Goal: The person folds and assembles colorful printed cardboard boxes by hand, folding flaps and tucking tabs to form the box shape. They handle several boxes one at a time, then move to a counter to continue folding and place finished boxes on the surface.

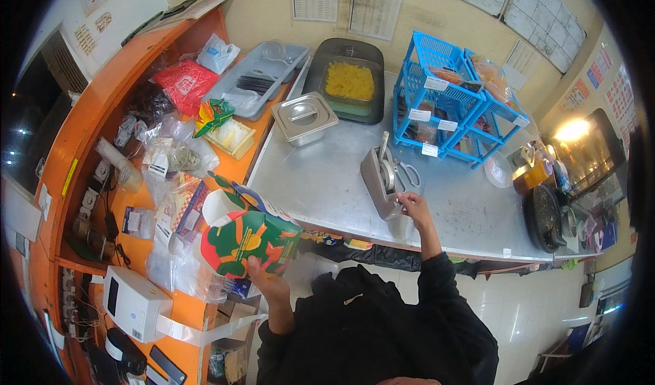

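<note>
Carton, green with red and yellow shapes (its top flaps stand open), is clamped in the left grip, near the steel counter's left corner. The right grip is at a grey container's near end; whether it clamps anything, I cannot tell.

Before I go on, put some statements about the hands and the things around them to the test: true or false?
1. The left hand holds a patterned box. True.
2. The blue rack stands to the right of the yellow food. True.
3. The right hand grips the blue rack. False: it is at the near end of the grey container.
4. The steel pan is uncovered. False: a lid is on it.
5. The white machine is on the person's left. True.
</note>
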Demonstrator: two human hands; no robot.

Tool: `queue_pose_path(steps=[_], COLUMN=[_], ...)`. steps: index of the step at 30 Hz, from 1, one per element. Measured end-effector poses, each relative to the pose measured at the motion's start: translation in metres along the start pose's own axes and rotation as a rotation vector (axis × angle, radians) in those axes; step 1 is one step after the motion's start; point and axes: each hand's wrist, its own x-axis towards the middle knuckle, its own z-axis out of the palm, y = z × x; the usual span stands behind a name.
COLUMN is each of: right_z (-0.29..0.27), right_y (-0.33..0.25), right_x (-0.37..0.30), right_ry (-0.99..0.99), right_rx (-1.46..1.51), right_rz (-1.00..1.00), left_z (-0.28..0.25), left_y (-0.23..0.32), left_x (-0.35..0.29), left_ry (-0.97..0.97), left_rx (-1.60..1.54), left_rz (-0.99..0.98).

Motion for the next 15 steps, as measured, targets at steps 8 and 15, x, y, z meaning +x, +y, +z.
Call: queue_pose_path(steps=[8, 15], right_z=[0.007, 0.010], right_y=[0.025, 0.050], right_x=[-0.032, -0.024], right_ry=[0.089, 0.084], right_rx=[0.193, 0.088], right_rz=[-0.181, -0.206], left_z=[-0.048, 0.018], left_y=[-0.036, 0.008], left_x=[-0.007, -0.014], left_ry=[-0.007, 0.066], left_rx=[-0.007, -0.031], left_rz=[0.095, -0.116])
